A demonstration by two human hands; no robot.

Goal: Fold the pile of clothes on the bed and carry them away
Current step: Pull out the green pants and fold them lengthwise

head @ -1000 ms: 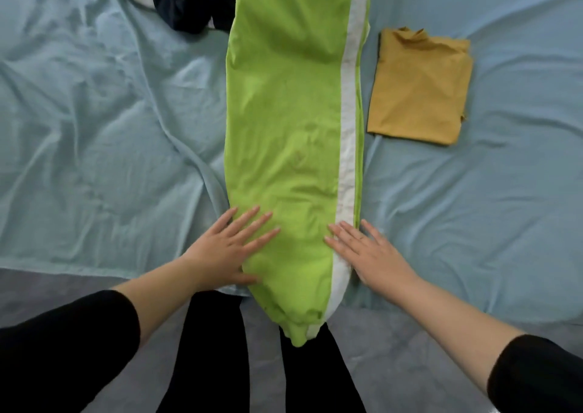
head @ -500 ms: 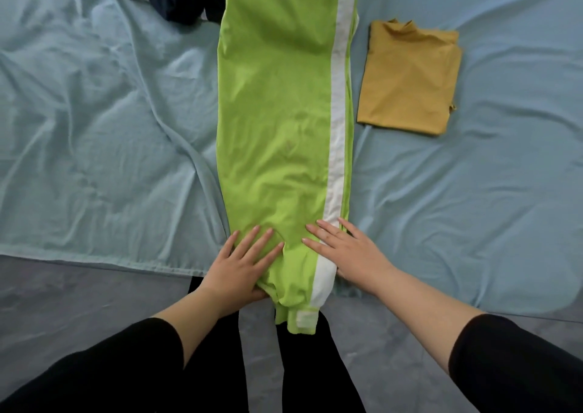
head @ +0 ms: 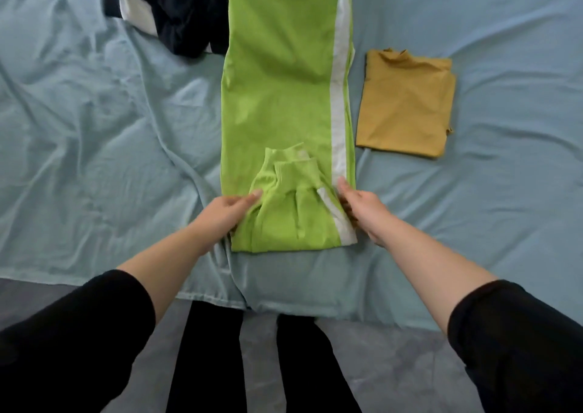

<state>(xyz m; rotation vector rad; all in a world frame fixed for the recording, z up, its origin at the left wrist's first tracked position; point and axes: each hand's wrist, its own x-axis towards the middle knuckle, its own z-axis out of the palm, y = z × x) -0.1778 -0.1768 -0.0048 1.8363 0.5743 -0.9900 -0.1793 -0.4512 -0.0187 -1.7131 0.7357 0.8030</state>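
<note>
Head view, single entry.

Item in hand: long lime-green trousers (head: 284, 97) of soft fabric with a white side stripe, laid lengthwise up the middle of the bed. The legs lie doubled one on the other. The ribbed cuff end (head: 291, 163) is turned up over the near part, giving one short fold.

Left hand (head: 225, 212): grasps the left edge of that fold, thumb on top.

Right hand (head: 362, 210): grasps the right, striped edge, thumb on top, fingers tucked beneath.

Done, as judged: one mustard-yellow folded garment (head: 405, 103), a flat rectangle, lies just to the right of the trousers and apart from them.

In progress: the trousers, with one fold made. The long upper part is yet to be folded down.

Left to do: a crumpled dark navy and white garment heap (head: 176, 12) at the top left, touching the trousers' left edge and unfolded. Whether more lies beyond the frame cannot be told. Nothing is carried away yet. The task looks less than half done.

Surface: pale blue bed sheet (head: 94, 128), creased, most heavily on the left.

Room: grey floor (head: 378, 365) at the bed's near edge, where the person's black-clad legs (head: 205, 349) stand. Black sleeves are pushed up the forearms.
</note>
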